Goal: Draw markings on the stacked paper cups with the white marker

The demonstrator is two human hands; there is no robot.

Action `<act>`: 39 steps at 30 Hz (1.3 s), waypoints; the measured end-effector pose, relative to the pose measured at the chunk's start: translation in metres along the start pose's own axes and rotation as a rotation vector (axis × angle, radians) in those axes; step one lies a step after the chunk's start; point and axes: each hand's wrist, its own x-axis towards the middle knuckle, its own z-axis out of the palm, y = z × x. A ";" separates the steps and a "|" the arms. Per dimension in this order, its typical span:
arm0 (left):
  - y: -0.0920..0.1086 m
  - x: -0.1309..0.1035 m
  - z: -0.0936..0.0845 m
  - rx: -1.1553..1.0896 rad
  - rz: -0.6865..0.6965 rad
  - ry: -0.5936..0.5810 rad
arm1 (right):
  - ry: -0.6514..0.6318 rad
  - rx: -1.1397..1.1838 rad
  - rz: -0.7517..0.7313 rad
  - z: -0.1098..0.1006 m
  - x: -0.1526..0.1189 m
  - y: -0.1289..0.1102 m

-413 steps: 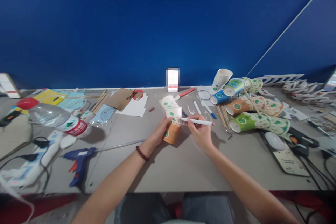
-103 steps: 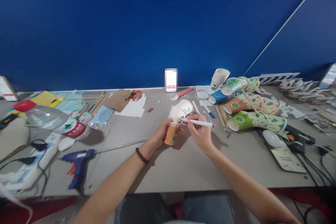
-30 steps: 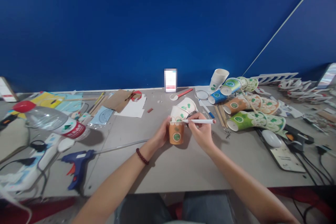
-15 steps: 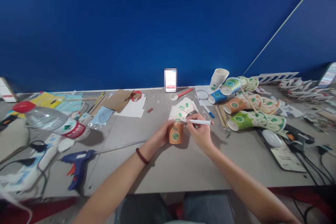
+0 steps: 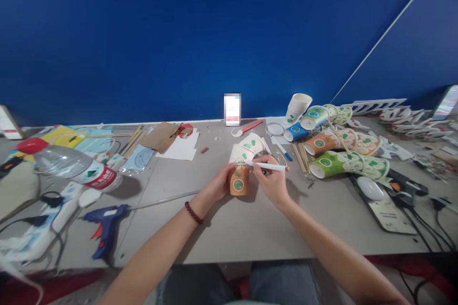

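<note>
On the table in front of me lies a joined row of paper cups: an orange-brown cup [image 5: 239, 182] with a green round logo at the near end and white cups [image 5: 252, 144] with green leaf prints behind it. My left hand [image 5: 220, 183] grips the orange-brown cup from the left side, its fingertips partly hidden. A white marker pen [image 5: 269, 166] with a reddish end is pinched in my right hand [image 5: 271, 182]. The pen's tip points left and meets the cups near the rim of the orange-brown one; whether it touches I cannot tell.
Bundled cups [image 5: 350, 164] lie at right beside a cup stack [image 5: 298, 107], a blue-capped marker [image 5: 282, 148] and wooden sticks [image 5: 303, 157]. A blue glue gun [image 5: 107, 224], a plastic bottle [image 5: 75, 164] and a power strip [image 5: 46, 231] occupy the left. A phone [image 5: 232, 109] stands against the wall.
My right hand and the marker have shifted very slightly left. The orange-brown cup has turned or moved a touch left under my left hand.
</note>
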 end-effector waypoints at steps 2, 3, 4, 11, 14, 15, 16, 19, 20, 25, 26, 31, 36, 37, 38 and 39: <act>-0.001 0.001 -0.001 -0.001 0.003 0.003 | 0.001 0.006 0.001 0.000 0.000 0.000; -0.001 0.001 -0.001 0.000 0.005 0.006 | 0.001 0.010 0.003 0.000 0.000 0.000; -0.001 0.002 -0.001 0.002 0.007 0.009 | 0.001 0.013 0.007 0.000 0.000 0.000; 0.000 0.001 0.001 0.003 0.008 0.013 | -0.002 0.024 0.004 0.000 0.001 0.000; 0.000 0.000 0.001 0.005 0.005 0.015 | 0.006 0.024 -0.005 0.000 0.001 0.000; 0.000 0.000 0.001 0.006 0.003 0.016 | 0.009 0.024 -0.004 0.000 0.001 0.000; 0.000 0.001 0.001 0.007 0.002 0.018 | 0.013 0.024 -0.002 0.000 0.000 0.000; -0.001 0.002 0.000 0.011 0.000 0.021 | 0.021 0.031 0.003 0.000 0.000 0.001; -0.002 0.002 -0.001 0.011 0.005 0.021 | 0.021 0.040 0.005 0.000 0.000 0.001; -0.002 0.003 -0.001 0.006 0.015 -0.005 | 0.018 0.099 0.035 0.000 0.001 0.000; -0.003 0.003 -0.001 0.006 0.015 -0.009 | 0.021 0.103 0.037 0.000 0.001 -0.001; -0.004 0.004 -0.003 -0.001 0.003 0.012 | 0.028 0.107 0.049 0.000 0.001 -0.003; -0.003 0.004 -0.005 -0.006 -0.014 0.026 | 0.039 0.097 0.060 -0.001 0.000 0.000; -0.003 0.003 -0.005 -0.008 -0.018 0.028 | 0.040 0.098 0.062 -0.001 0.000 0.000; -0.003 0.003 -0.005 -0.010 -0.021 0.031 | 0.039 0.100 0.064 -0.001 0.000 0.001; -0.002 0.003 -0.005 -0.012 -0.024 0.035 | 0.039 0.104 0.067 -0.001 0.001 0.002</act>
